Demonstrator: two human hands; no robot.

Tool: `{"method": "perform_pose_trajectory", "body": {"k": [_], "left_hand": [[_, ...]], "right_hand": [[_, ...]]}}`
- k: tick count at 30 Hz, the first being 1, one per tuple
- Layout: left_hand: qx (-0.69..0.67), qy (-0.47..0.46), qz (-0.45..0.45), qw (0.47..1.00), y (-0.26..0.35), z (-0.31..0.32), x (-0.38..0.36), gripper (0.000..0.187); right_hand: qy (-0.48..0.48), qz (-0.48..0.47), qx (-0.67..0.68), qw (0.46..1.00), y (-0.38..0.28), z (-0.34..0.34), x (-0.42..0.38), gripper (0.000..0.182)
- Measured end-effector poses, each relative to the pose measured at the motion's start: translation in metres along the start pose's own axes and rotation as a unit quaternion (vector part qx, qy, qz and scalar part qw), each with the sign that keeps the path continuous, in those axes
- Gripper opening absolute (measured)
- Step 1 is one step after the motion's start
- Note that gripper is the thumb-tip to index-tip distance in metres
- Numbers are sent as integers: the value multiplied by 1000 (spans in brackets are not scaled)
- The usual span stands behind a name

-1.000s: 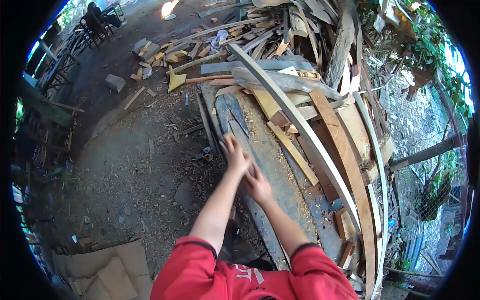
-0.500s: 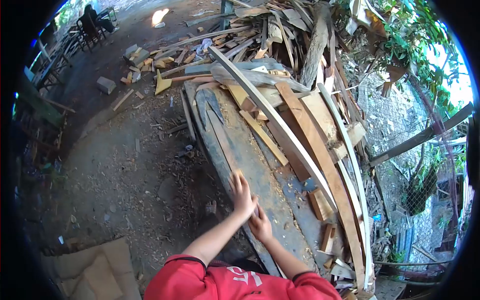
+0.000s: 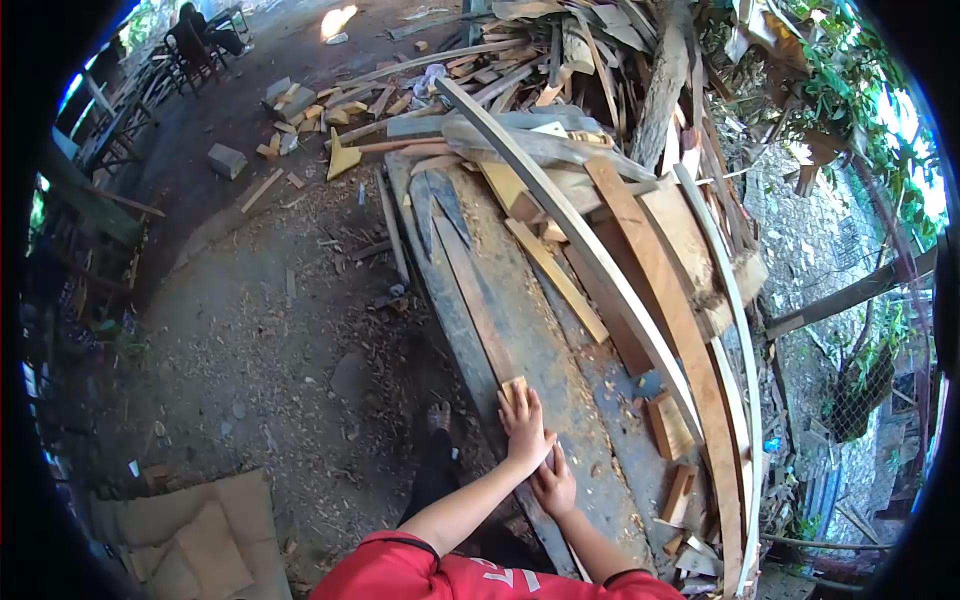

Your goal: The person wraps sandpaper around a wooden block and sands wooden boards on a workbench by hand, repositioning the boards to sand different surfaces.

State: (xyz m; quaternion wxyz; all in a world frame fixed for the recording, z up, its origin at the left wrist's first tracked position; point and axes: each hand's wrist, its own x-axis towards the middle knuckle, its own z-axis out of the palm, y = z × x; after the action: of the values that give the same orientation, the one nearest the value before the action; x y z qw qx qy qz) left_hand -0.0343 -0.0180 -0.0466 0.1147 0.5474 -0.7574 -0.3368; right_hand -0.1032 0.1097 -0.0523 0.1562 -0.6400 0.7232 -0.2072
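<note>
Head camera: a person in red sleeves presses the left hand (image 3: 524,428) flat, fingers spread, on a small light wood block (image 3: 514,386) near the front end of a long grey sawdust-strewn workbench plank (image 3: 500,300); the right hand (image 3: 553,482) sits just behind and touching the left, but whether it grips anything cannot be told. From left to right lie flattened cardboard (image 3: 190,530) on the dirt floor, scattered offcuts (image 3: 300,110), the bench, then a long curved pale strip (image 3: 590,250) and a leaning heap of planks (image 3: 680,260). Judged from this, the loose block could slide on the sawdust and skid off the plank's edge, or rough wood could splinter the bare palms; the stacked strips beside the hands look ready to shift if knocked. No box, bin or other container shows in view
</note>
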Motion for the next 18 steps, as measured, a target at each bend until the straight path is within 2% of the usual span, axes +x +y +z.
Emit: {"method": "perform_pose_trajectory", "body": {"k": [3,5,7,9,11,13,14,16,18], "left_hand": [[-1,22,2,1000,-26,-33,73,91],[15,108,16,994,-47,-52,133,89],[26,136,-11,990,-69,-91,197,86],[74,181,-7,981,-101,-130,256,85],[33,256,33,966,-119,-174,297,86],[70,242,31,967,-91,-233,297,88],[75,238,31,968,-85,-240,285,88],[54,274,75,957,-69,-249,268,89],[41,296,87,950,-59,-222,225,85]], "right_hand": [[19,9,25,999,-13,14,85,39],[54,-29,13,998,-24,25,153,37],[61,-56,21,996,-41,38,230,33],[13,-57,56,997,-62,46,302,33],[40,-96,86,991,-86,56,358,36],[81,-95,133,983,-119,42,379,43],[81,-90,137,983,-126,32,369,43],[99,-136,121,978,-129,6,354,48],[92,-141,101,981,-115,-6,306,50]]}}
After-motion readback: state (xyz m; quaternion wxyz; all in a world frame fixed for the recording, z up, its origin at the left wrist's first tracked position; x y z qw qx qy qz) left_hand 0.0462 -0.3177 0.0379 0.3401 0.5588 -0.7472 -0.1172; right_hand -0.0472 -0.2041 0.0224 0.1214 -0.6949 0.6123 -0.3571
